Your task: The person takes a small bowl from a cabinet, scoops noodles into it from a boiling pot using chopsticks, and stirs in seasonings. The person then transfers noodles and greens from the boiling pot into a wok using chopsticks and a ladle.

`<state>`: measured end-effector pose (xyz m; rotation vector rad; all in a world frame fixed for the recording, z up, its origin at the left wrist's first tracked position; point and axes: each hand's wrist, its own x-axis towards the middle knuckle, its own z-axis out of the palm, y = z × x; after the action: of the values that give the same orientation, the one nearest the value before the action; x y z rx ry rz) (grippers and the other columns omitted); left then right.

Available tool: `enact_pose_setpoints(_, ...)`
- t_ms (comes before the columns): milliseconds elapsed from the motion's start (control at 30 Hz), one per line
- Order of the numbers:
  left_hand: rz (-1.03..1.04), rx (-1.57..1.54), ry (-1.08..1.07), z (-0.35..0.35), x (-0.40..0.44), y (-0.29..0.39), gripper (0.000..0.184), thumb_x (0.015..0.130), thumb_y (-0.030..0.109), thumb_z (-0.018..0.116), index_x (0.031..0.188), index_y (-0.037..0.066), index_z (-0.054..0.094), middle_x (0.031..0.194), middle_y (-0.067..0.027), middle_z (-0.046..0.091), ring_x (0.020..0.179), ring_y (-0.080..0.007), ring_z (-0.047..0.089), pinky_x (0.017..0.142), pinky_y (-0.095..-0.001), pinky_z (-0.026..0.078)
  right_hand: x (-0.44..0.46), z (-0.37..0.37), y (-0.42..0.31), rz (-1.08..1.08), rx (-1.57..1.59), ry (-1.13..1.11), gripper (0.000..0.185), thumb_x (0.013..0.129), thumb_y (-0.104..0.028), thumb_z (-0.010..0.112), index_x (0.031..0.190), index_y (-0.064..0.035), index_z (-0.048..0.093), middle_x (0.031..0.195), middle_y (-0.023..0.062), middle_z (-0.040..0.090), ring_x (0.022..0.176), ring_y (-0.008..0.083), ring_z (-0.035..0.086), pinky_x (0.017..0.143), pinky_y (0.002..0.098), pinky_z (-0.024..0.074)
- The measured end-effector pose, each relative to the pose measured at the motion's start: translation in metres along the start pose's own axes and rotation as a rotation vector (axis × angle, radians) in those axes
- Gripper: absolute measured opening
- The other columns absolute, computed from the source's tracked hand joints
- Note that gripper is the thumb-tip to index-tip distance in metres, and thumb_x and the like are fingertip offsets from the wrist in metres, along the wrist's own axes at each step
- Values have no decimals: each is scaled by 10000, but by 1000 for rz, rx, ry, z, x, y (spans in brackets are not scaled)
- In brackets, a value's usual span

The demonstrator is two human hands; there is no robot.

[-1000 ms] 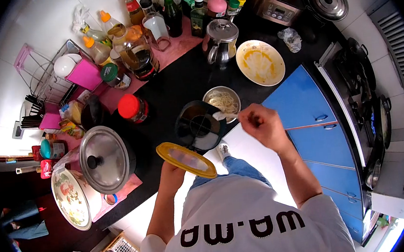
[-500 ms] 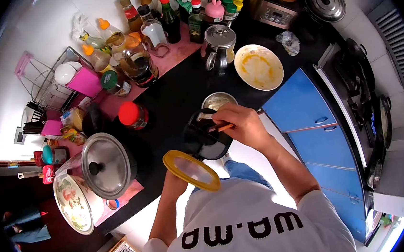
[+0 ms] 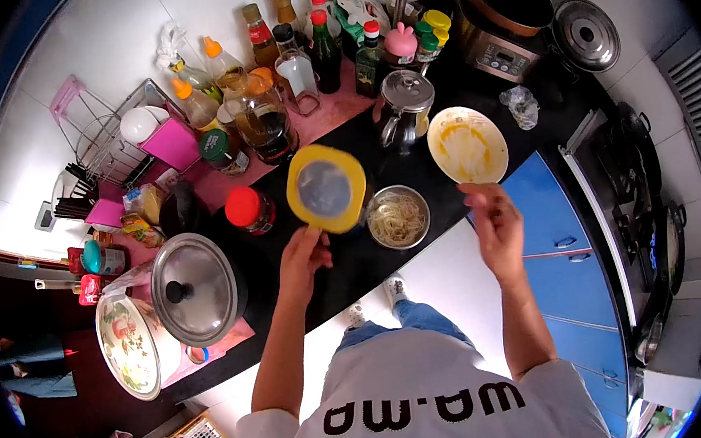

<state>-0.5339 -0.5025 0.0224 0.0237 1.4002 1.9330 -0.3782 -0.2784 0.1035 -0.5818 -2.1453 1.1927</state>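
My left hand (image 3: 304,260) pinches the lower edge of a yellow-rimmed lid (image 3: 291,192) with a translucent centre, raised over the counter. What lies under the lid is hidden. Just right of it, a round metal bowl (image 3: 400,219) of pale noodles stands near the counter's front edge. My right hand (image 3: 499,235) is at the near rim of a white plate (image 3: 490,144) smeared with yellow, its fingers closed on the rim. The chopsticks and the dark container from before do not show.
Behind the plate stand a metal kettle (image 3: 406,93) and a rice cooker (image 3: 507,51). Sauce bottles (image 3: 326,58) line the wall. Left of the lid are a red-capped jar (image 3: 250,211) and a lidded pot (image 3: 194,291). The stove (image 3: 615,196) is at right.
My left hand has lifted the lid forward and turned it flatter. My right hand has left the dark container and moved right to the plate; the brown chopsticks are gone from it.
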Motion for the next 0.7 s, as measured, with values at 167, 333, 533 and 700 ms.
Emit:
enact_pose_setpoints(167, 46, -22, 112, 14, 98, -4, 201, 825, 290, 547, 814, 90, 521, 731, -9, 516, 565, -91, 500, 510, -217, 417, -8, -33, 10, -52, 181, 152, 301, 928, -193, 357, 920, 38, 550, 797, 79, 513, 526, 99, 429, 460, 189, 339)
enact_pose_setpoints(333, 60, 29, 149, 24, 175, -15, 244, 831, 315, 534, 915, 87, 522, 759, -13, 532, 602, -115, 506, 523, -244, 417, -26, -65, 20, 2, 393, 157, 394, 948, -262, 241, 785, 18, 466, 734, 97, 475, 499, 143, 472, 437, 231, 408)
enact_pose_setpoints(533, 163, 210, 106, 34, 167, -19, 258, 815, 264, 570, 947, 45, 533, 846, -71, 538, 627, -135, 551, 558, -249, 463, -17, -43, 14, 63, 660, 34, 338, 932, -298, 351, 832, 10, 449, 745, 112, 473, 546, 191, 546, 492, 300, 507)
enact_pose_setpoints(700, 584, 600, 37, -3, 13, 19, 271, 776, 96, 611, 1033, 42, 546, 955, -83, 529, 769, -116, 540, 636, -232, 452, -7, 22, -7, 161, 869, -210, 228, 903, -264, 441, 930, -38, 443, 830, 126, 500, 612, 212, 575, 539, 324, 527)
